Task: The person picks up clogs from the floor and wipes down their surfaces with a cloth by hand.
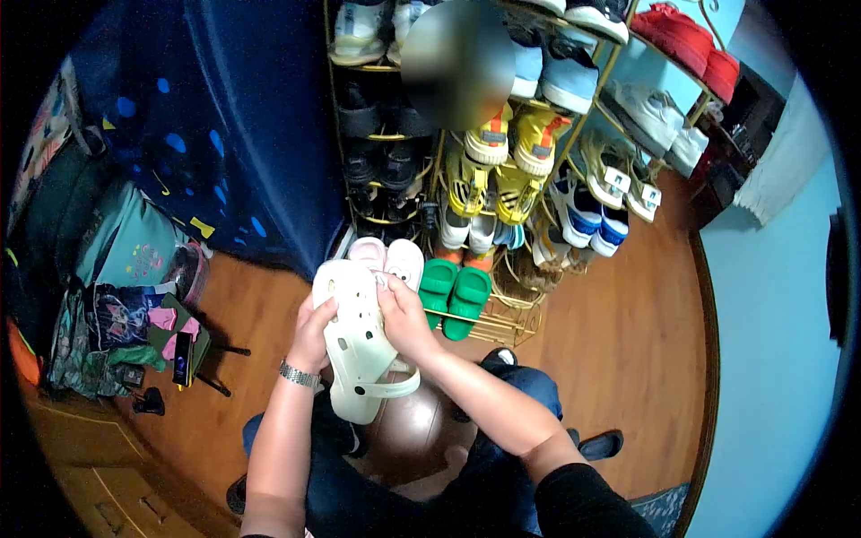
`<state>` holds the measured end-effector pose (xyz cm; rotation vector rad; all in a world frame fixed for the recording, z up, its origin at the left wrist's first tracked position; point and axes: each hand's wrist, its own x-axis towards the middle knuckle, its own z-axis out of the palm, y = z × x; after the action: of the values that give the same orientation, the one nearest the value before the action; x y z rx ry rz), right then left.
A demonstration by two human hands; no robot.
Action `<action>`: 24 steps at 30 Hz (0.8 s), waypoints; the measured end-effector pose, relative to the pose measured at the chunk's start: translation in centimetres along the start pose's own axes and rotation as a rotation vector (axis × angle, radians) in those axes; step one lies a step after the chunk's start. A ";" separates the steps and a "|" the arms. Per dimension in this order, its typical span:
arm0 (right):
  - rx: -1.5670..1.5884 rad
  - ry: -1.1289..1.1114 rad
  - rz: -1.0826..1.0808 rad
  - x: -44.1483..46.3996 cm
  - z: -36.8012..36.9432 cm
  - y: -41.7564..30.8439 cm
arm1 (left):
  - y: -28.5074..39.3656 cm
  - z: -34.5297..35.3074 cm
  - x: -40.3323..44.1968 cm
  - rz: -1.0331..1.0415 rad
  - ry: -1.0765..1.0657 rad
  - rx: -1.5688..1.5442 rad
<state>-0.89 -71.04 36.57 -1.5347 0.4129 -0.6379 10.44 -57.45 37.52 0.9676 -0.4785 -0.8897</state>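
A pale cream foam clog [359, 368] with round vent holes and a heel strap is held up in front of my lap. My left hand [312, 334] is closed around its left side, thumb on top, with a metal watch band at the wrist. On the other side, my right hand [405, 321] grips the clog near its upper part, fingers curled and partly hidden. Something whitish shows at those fingertips, too small to make out. Just beyond the clog stand light pink slippers [405, 260]. Green slides [468, 300] rest to their right on the rack's lowest level.
A gold wire shoe rack [507, 323] full of shoes rises ahead. Yellow sneakers [518, 193] and red shoes [673, 38] are on it. A dark blue curtain [242, 134] hangs at left, beside bags and a small folding stool [202, 345]. A dark slipper [601, 445] lies on the wooden floor.
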 end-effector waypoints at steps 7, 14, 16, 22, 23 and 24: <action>-0.450 -0.328 -0.622 -1.1 -0.4 -5.3 | -1.4 0.0 1.1 -0.041 0.116 -0.003; -0.267 -0.047 -0.266 1.5 -1.5 -3.3 | -1.8 0.9 -0.1 -0.060 0.044 0.137; -0.447 -0.146 -0.617 -0.2 -0.7 -4.5 | -1.2 0.7 0.3 -0.037 0.031 0.058; 0.125 -0.060 -0.102 1.0 -1.3 -1.9 | -2.5 0.3 -0.1 -0.021 0.004 -0.047; 0.104 -0.068 -0.032 0.9 -1.6 -0.8 | -2.4 0.3 0.0 0.032 0.012 -0.065; 0.084 -0.075 0.036 0.8 -1.7 -0.2 | -2.1 0.3 0.2 0.086 0.018 -0.083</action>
<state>-1.29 -72.85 36.84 -1.4633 0.3513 -0.5614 9.47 -58.35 35.86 0.8722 -0.4612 -0.8166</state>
